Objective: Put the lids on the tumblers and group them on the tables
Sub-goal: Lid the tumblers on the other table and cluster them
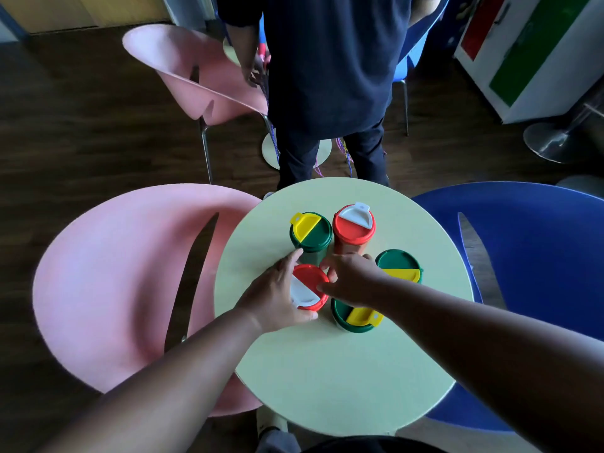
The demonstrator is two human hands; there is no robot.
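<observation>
Both hands on the red-lidded tumbler, mid-table.

The left hand [273,294] curls round the red-lidded tumbler [309,287]; the right hand [351,279] pinches its lid rim. Under the right wrist, a green-lidded tumbler [356,317]; beyond the fingers, three more lidded tumblers on the round table [343,380].

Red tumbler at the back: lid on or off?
On. The red tumbler stands upright with its red lid seated, white flap across the top.

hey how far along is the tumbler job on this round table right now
Done: four lidded tumblers stand clustered on the round table, including the far red one and far green one. In hand: the left hand and right hand hold the near red-lidded tumbler, apparently seating it. Left: little visible here.
</observation>
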